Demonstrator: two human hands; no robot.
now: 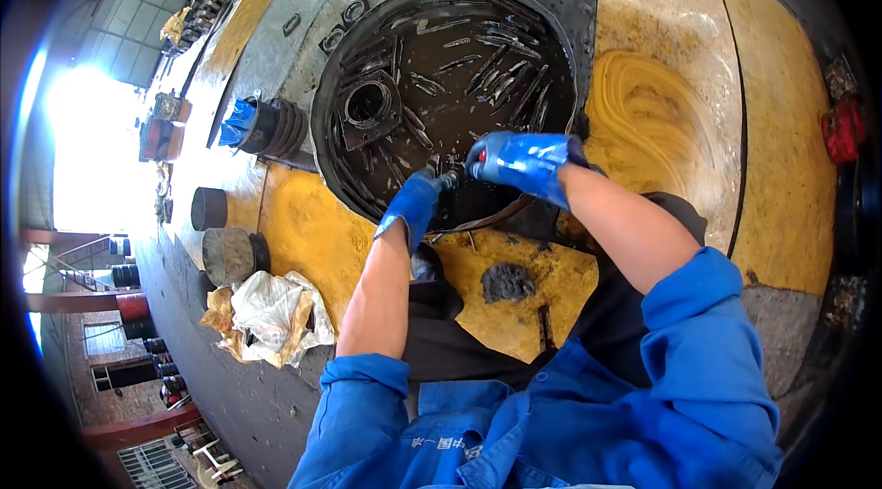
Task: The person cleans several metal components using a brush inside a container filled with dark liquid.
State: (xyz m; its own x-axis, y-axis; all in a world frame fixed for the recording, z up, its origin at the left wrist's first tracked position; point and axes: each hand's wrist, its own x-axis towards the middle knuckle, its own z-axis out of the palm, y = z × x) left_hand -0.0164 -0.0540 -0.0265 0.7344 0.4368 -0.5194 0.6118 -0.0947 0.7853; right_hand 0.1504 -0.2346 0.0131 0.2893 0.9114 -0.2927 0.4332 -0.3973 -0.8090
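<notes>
Both my hands wear blue rubber gloves and work over the near edge of a large round tub of dark, oily liquid. My left hand is closed around a small dark metal part, mostly hidden by the fingers. Just to its right, my right hand is closed on something with a red end; its kind is hidden in the fist. Long, thin dark metal strips lie in the liquid beyond my hands. A square flanged metal piece with a round hole sits at the tub's left side.
Left of the tub stands a ribbed dark cylinder with a blue glove or cloth. Metal rings lie beyond it. A crumpled white bag and grey cylinder are nearer. A dark lump rests between my legs.
</notes>
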